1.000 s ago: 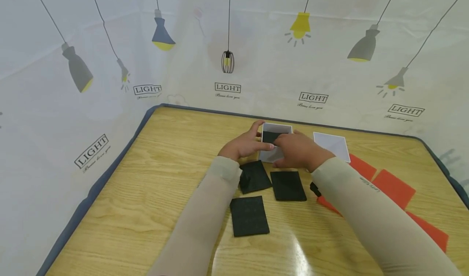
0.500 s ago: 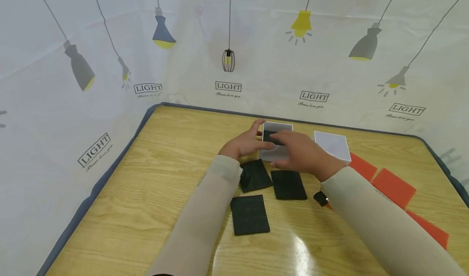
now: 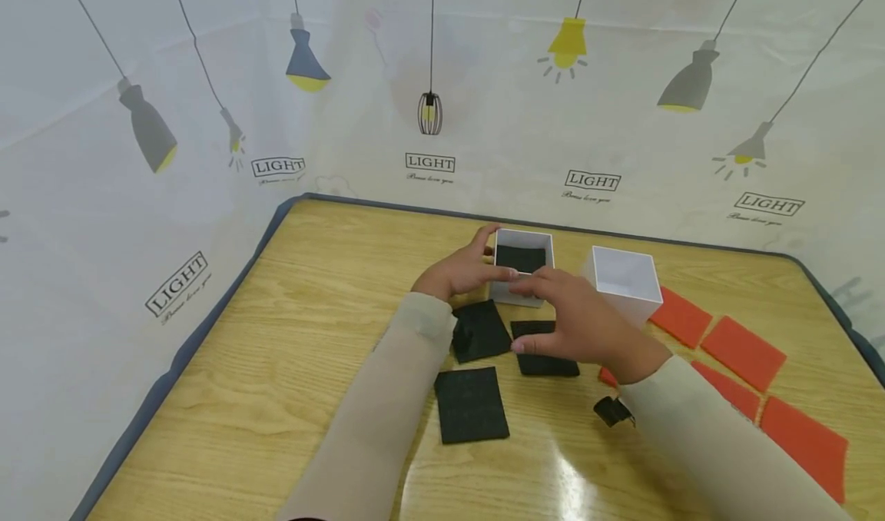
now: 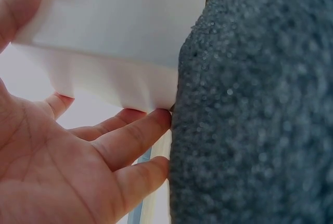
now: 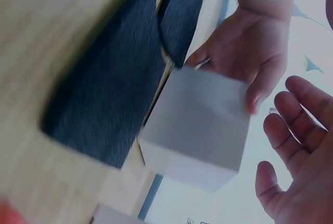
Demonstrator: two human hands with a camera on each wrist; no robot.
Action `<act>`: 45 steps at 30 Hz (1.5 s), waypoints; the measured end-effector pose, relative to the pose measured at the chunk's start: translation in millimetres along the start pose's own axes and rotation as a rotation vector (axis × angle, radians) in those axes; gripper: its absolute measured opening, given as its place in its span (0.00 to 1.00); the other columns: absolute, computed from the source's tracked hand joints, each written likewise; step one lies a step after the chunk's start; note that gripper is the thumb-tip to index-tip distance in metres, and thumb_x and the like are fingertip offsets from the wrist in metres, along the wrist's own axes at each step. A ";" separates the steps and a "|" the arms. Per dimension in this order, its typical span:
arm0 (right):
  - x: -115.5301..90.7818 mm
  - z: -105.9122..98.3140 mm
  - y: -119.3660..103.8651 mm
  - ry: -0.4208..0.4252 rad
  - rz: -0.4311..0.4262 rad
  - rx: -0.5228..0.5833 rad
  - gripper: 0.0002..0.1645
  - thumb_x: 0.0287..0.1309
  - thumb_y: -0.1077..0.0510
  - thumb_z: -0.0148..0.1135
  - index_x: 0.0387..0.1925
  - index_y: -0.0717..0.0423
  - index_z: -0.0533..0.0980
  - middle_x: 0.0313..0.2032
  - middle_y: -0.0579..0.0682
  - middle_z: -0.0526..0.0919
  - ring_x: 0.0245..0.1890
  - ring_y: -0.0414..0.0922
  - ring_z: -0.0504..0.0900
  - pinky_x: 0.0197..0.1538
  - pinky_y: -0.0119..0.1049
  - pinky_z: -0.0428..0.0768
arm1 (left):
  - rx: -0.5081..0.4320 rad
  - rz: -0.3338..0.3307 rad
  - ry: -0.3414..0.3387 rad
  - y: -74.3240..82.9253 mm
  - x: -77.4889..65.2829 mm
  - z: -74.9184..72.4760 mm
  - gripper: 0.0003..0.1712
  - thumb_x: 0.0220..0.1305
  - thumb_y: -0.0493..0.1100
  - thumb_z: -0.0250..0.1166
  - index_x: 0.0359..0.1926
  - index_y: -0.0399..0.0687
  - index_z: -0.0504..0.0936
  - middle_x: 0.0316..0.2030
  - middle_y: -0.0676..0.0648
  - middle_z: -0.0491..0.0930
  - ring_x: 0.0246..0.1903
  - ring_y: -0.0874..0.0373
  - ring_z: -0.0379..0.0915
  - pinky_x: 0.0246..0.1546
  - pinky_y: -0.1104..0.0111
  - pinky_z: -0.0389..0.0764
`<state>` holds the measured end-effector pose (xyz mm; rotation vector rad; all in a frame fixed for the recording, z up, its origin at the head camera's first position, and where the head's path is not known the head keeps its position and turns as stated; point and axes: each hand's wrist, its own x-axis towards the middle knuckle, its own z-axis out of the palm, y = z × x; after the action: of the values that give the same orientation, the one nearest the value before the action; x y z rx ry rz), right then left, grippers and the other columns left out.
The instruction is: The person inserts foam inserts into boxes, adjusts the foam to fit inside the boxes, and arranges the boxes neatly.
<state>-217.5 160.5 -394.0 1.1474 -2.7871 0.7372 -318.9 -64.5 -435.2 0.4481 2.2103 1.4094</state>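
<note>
My left hand (image 3: 459, 271) holds a white open-topped box (image 3: 510, 295) from its left side, thumb at the near rim and fingers along the far left. Inside the box a black square pad (image 3: 522, 258) lies. My right hand (image 3: 584, 323) is just in front of that box, fingers spread and holding nothing, above a black pad (image 3: 548, 364) that it partly covers. Two more black pads are nearby: one (image 3: 482, 330) beside my left wrist and one (image 3: 472, 406) nearer me. In the right wrist view, the box (image 5: 197, 115) is apart from my right fingers.
A second white box (image 3: 625, 275), with no contents visible, stands to the right. Beyond it several orange-red square pads (image 3: 743, 352) lie on the wooden table (image 3: 311, 313), some partly under my right forearm. A white printed curtain (image 3: 484, 68) hangs behind the table's far edge.
My right hand has come out of the left box and moved toward me and to the right, leaving the black pad inside visible. The left hand keeps its place on the box.
</note>
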 end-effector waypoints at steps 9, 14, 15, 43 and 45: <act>-12.3 14.3 -15.0 -0.019 0.012 0.068 0.45 0.47 0.39 0.85 0.63 0.53 0.80 0.56 0.49 0.83 0.53 0.47 0.85 0.56 0.51 0.84 | -0.063 0.007 0.007 0.1 0.7 2.2 0.61 0.67 0.53 0.74 0.85 0.67 0.40 0.78 0.37 0.59 0.77 0.40 0.59 0.73 0.43 0.66; -18.7 19.7 -24.3 -0.079 0.055 0.131 0.47 0.49 0.38 0.83 0.66 0.56 0.79 0.59 0.50 0.81 0.56 0.50 0.84 0.59 0.54 0.82 | -0.051 0.014 0.003 1.1 0.8 2.0 0.60 0.67 0.53 0.74 0.85 0.66 0.40 0.77 0.36 0.60 0.76 0.38 0.60 0.73 0.43 0.66; -19.3 20.5 -25.7 -0.090 0.063 0.149 0.47 0.49 0.38 0.83 0.66 0.57 0.79 0.59 0.50 0.81 0.57 0.50 0.83 0.60 0.55 0.82 | -0.046 0.012 0.003 1.3 0.7 1.9 0.61 0.66 0.54 0.74 0.85 0.66 0.40 0.77 0.36 0.60 0.76 0.38 0.60 0.73 0.43 0.66; -24.2 36.1 -41.4 -0.356 0.198 0.143 0.52 0.45 0.31 0.83 0.67 0.53 0.78 0.54 0.51 0.82 0.53 0.49 0.80 0.54 0.53 0.79 | -0.033 0.004 0.002 -1.8 4.3 0.1 0.61 0.67 0.55 0.73 0.85 0.66 0.39 0.79 0.37 0.57 0.78 0.39 0.57 0.75 0.44 0.64; -23.4 36.4 -42.5 -0.367 0.206 0.123 0.53 0.44 0.31 0.83 0.67 0.53 0.78 0.54 0.51 0.81 0.53 0.49 0.80 0.55 0.53 0.79 | -0.033 0.003 0.001 -1.9 4.3 -0.4 0.61 0.67 0.55 0.73 0.85 0.66 0.39 0.79 0.37 0.57 0.78 0.39 0.57 0.75 0.44 0.64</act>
<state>-166.7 133.6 -413.6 1.1266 -3.2456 0.7949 -322.7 -63.3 -437.7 0.4404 2.1849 1.4454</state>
